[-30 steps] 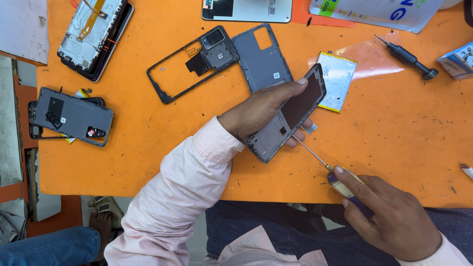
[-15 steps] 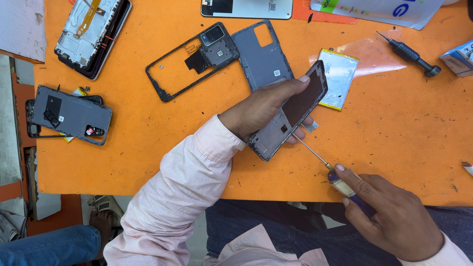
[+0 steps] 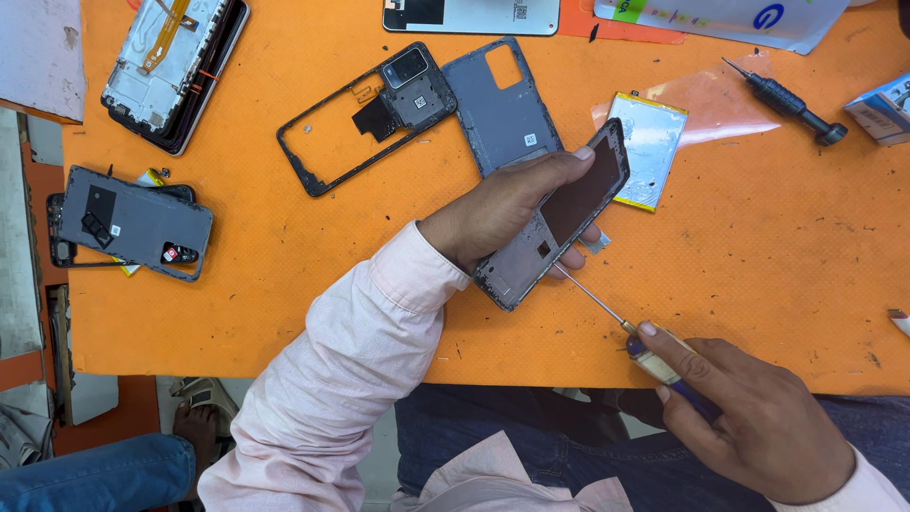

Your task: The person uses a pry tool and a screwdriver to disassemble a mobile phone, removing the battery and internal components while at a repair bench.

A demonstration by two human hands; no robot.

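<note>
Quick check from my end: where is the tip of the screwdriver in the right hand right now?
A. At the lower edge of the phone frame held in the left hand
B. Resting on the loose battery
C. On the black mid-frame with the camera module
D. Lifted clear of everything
A: the screwdriver in the right hand has its tip at the edge of the phone frame gripped by the left hand.

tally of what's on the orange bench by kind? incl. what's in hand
Phone bodies and frames: 4
Loose back covers: 1
Batteries: 1
Screwdrivers: 2
Total: 8
</note>
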